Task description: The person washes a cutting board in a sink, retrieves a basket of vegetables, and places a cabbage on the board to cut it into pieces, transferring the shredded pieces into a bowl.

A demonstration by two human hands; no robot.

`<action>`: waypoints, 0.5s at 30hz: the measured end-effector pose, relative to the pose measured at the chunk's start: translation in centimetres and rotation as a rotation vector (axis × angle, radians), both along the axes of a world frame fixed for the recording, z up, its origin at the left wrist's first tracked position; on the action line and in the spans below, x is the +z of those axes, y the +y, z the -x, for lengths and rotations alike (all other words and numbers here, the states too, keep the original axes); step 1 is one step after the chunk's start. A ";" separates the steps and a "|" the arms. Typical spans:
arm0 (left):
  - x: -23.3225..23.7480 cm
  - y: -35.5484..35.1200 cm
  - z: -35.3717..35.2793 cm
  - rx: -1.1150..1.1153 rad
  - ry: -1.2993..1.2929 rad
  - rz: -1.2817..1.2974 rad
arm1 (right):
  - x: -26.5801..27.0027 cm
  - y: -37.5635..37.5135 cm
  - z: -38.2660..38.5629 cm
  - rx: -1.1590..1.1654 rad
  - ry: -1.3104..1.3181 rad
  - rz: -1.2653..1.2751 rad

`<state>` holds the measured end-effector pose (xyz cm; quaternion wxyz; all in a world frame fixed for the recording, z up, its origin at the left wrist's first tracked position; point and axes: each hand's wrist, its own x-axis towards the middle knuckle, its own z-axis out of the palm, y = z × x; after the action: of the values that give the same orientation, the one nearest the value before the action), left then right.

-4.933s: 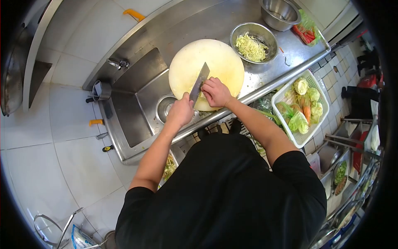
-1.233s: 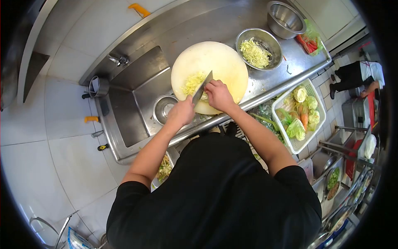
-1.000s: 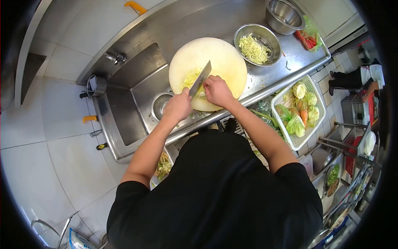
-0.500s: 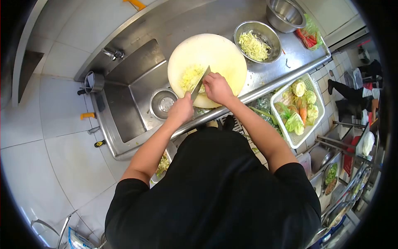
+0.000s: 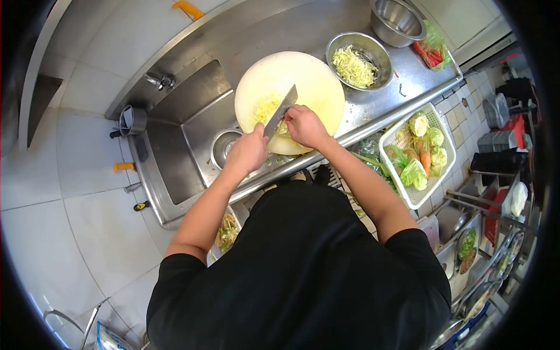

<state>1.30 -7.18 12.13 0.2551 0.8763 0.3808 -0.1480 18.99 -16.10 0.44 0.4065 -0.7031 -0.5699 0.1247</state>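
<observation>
My left hand (image 5: 247, 153) is closed around the handle of a cleaver (image 5: 281, 111), its broad blade slanting up over a round, cream-coloured chopping board (image 5: 312, 73). Against the blade's right side, my right hand (image 5: 307, 126) has its fingers bent and pressed on a pale yellow vegetable (image 5: 282, 129), mostly hidden by fingers and blade. Finely cut pale yellow shreds (image 5: 265, 109) lie on the board left of the cleaver. To the board's right, a steel bowl (image 5: 382, 60) holds longer pale shreds (image 5: 353, 67).
The board overlaps a steel sink (image 5: 181, 169) on the left, where a strainer-like steel bowl (image 5: 219, 149) sits. An empty steel bowl (image 5: 398, 26) and bagged red peppers (image 5: 430, 55) stand farther right. Below the counter edge is a white basket (image 5: 402, 195) of vegetables.
The cleaver has lifted and tilted, showing more of its blade face, and my left hand has shifted slightly left. My right hand stays nearly in place.
</observation>
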 end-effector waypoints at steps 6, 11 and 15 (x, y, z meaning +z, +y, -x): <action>-3.9 0.2 0.4 0.007 0.028 0.024 | -0.4 -0.3 0.2 -0.009 0.005 0.001; -3.5 -1.1 0.1 0.019 0.059 0.025 | -0.6 -0.4 0.1 0.002 -0.024 -0.023; -3.0 0.0 -0.1 -0.014 0.068 0.023 | -0.4 -0.6 0.2 0.001 0.001 -0.018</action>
<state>1.42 -7.16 9.10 0.2510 0.8704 0.3816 -0.1837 18.79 -16.66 0.05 0.4132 -0.6992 -0.5710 0.1200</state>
